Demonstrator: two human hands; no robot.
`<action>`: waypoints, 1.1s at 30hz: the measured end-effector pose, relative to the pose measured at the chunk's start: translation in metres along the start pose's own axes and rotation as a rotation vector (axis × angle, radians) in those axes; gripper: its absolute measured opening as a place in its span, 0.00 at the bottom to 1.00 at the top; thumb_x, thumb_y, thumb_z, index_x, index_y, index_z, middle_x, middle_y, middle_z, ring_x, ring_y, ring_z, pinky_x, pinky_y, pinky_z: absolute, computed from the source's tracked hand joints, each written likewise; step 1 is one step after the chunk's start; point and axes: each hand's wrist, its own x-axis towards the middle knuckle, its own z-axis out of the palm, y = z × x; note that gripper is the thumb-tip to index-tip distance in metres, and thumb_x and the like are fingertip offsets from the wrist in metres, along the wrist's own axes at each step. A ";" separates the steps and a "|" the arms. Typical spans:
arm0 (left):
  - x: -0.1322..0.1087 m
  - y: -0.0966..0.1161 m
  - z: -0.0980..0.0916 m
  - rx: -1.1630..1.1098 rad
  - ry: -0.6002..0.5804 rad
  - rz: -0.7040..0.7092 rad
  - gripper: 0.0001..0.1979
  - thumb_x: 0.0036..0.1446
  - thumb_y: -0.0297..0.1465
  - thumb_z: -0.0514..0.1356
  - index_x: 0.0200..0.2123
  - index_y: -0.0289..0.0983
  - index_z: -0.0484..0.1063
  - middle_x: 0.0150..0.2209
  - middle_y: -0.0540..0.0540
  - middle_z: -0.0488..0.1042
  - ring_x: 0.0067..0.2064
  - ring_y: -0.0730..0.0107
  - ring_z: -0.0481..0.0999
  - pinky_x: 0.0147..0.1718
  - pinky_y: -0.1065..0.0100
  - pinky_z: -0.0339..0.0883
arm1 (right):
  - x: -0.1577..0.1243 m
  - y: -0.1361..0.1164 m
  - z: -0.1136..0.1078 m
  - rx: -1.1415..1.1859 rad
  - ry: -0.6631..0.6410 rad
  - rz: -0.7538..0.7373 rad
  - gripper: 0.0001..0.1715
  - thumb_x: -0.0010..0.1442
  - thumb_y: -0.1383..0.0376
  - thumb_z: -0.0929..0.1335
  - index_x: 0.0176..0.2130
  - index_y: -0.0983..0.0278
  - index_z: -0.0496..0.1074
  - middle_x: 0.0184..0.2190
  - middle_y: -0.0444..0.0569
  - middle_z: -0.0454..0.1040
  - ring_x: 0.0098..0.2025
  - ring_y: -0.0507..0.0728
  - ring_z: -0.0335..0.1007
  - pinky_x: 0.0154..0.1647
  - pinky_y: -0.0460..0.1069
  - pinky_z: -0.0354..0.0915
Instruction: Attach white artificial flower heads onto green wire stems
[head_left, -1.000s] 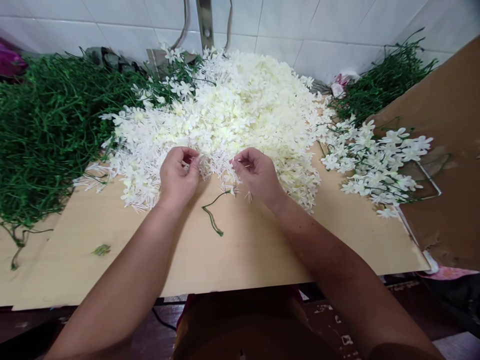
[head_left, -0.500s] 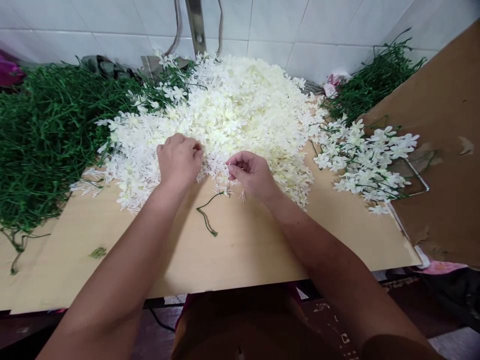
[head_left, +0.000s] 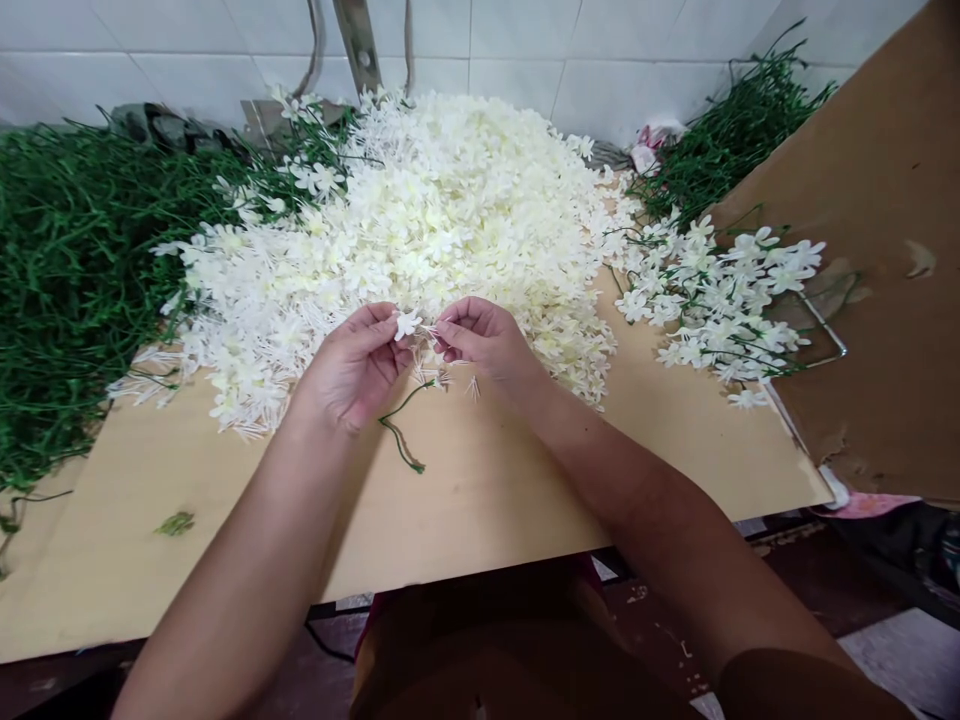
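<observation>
Pulled back off the heap since 0.5 s ago and brought in toward R hand [head_left: 487, 345]: L hand [head_left: 349, 365], now pinching one small white flower [head_left: 407, 323] betw. thumb and fingers, right at the R fingertips. R hand closed narrow too, seemingly gripping the top of a green stem [head_left: 401, 430] w/ a few blooms on it, lower end trailing on the board [head_left: 487, 510]. Green scrap [head_left: 175, 522] further L on same board. Beyond the hands, big heap of loose white flowers [head_left: 450, 200], barely dented by the look of it. To the R, a bunch of finished sprigs [head_left: 720, 290], blooms already on stems, lying partly on brown cardboard [head_left: 885, 300]. Far L, thick pile of bare stems [head_left: 67, 280]; second stem pile [head_left: 742, 130] at back R. Judging by that: small share done, most stems and flowers left. Tiled wall [head_left: 637, 50] behind.
</observation>
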 end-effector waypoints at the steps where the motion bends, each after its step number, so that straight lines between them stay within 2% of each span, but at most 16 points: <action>1: -0.001 -0.002 0.003 -0.036 0.007 -0.028 0.06 0.53 0.23 0.59 0.31 0.40 0.67 0.24 0.53 0.66 0.25 0.76 0.68 0.29 0.70 0.69 | -0.001 0.002 0.001 0.028 -0.010 0.004 0.20 0.48 0.55 0.79 0.30 0.62 0.69 0.24 0.39 0.72 0.27 0.47 0.69 0.30 0.44 0.69; 4: -0.004 -0.005 0.012 -0.137 0.032 -0.121 0.07 0.56 0.21 0.57 0.30 0.38 0.69 0.23 0.52 0.67 0.23 0.78 0.66 0.27 0.73 0.70 | -0.001 0.007 0.005 0.084 -0.009 0.008 0.24 0.45 0.52 0.80 0.30 0.62 0.69 0.24 0.39 0.72 0.27 0.47 0.69 0.30 0.44 0.69; 8: -0.008 -0.003 0.021 -0.178 0.053 -0.127 0.06 0.55 0.21 0.62 0.28 0.36 0.69 0.22 0.52 0.68 0.22 0.80 0.67 0.26 0.76 0.70 | 0.000 0.010 0.008 0.092 0.008 -0.027 0.27 0.41 0.49 0.81 0.29 0.63 0.70 0.22 0.38 0.73 0.26 0.46 0.69 0.28 0.43 0.69; 13: -0.010 -0.006 0.026 -0.254 0.133 -0.129 0.06 0.54 0.22 0.64 0.28 0.34 0.70 0.21 0.52 0.68 0.21 0.80 0.67 0.22 0.78 0.67 | -0.002 0.011 0.013 0.077 -0.001 -0.123 0.24 0.46 0.51 0.80 0.30 0.63 0.70 0.23 0.38 0.73 0.26 0.47 0.71 0.31 0.45 0.73; 19: -0.013 -0.012 0.027 -0.254 0.148 -0.053 0.06 0.52 0.21 0.64 0.27 0.34 0.71 0.22 0.53 0.69 0.22 0.81 0.66 0.22 0.79 0.63 | -0.006 0.012 0.020 0.046 0.069 -0.187 0.24 0.48 0.50 0.78 0.31 0.62 0.67 0.23 0.38 0.73 0.26 0.48 0.73 0.30 0.45 0.74; 24: -0.012 -0.015 0.026 -0.235 0.128 0.048 0.08 0.48 0.22 0.69 0.26 0.35 0.72 0.23 0.53 0.69 0.22 0.82 0.66 0.21 0.79 0.62 | -0.010 0.015 0.025 0.028 0.102 -0.260 0.23 0.50 0.51 0.77 0.31 0.61 0.66 0.25 0.38 0.73 0.27 0.48 0.75 0.31 0.45 0.75; 30: -0.012 -0.017 0.026 -0.236 0.135 0.036 0.07 0.50 0.23 0.68 0.27 0.35 0.72 0.22 0.53 0.68 0.22 0.81 0.66 0.21 0.79 0.62 | -0.011 0.018 0.027 0.001 0.150 -0.323 0.18 0.54 0.56 0.75 0.32 0.62 0.66 0.25 0.38 0.74 0.27 0.47 0.76 0.30 0.44 0.74; 33: -0.013 -0.017 0.026 -0.230 0.123 0.047 0.07 0.51 0.23 0.68 0.27 0.36 0.72 0.22 0.53 0.69 0.22 0.81 0.66 0.21 0.79 0.62 | -0.011 0.017 0.028 0.002 0.183 -0.370 0.18 0.55 0.56 0.75 0.31 0.61 0.66 0.24 0.37 0.74 0.24 0.46 0.74 0.29 0.43 0.74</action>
